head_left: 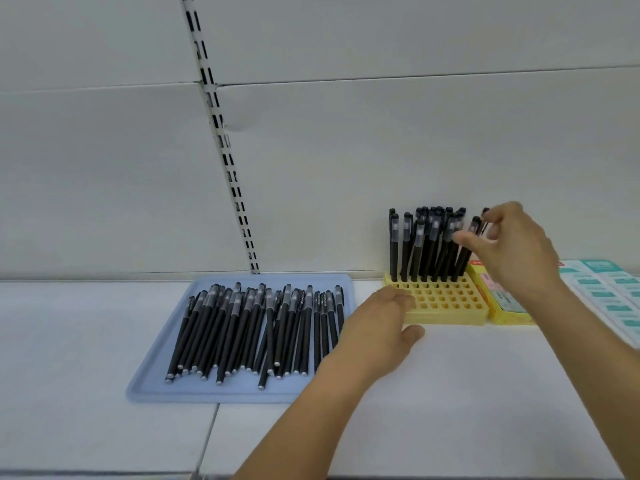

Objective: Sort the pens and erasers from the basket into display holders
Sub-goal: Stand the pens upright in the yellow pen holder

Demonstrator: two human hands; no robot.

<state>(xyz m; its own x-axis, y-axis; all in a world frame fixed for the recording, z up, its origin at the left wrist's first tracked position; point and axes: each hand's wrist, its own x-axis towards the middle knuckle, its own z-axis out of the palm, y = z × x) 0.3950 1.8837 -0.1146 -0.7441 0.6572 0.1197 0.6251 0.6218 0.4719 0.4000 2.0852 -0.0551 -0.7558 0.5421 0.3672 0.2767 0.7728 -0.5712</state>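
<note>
On the white shelf (450, 375), the left hand (377, 327) rested against the near left corner of the yellow holder (446, 303), fingers loosely bent and grasping nothing. The right hand (512, 247) pinched the top of one black pen (479, 225) at the right end of the upright pens (426, 244) standing in the holder's back rows. More loose pens (249, 327) lay in a heap on the blue tray (156, 386) to the left, and a yellow box (502, 306) sat just right of the holder.
</note>
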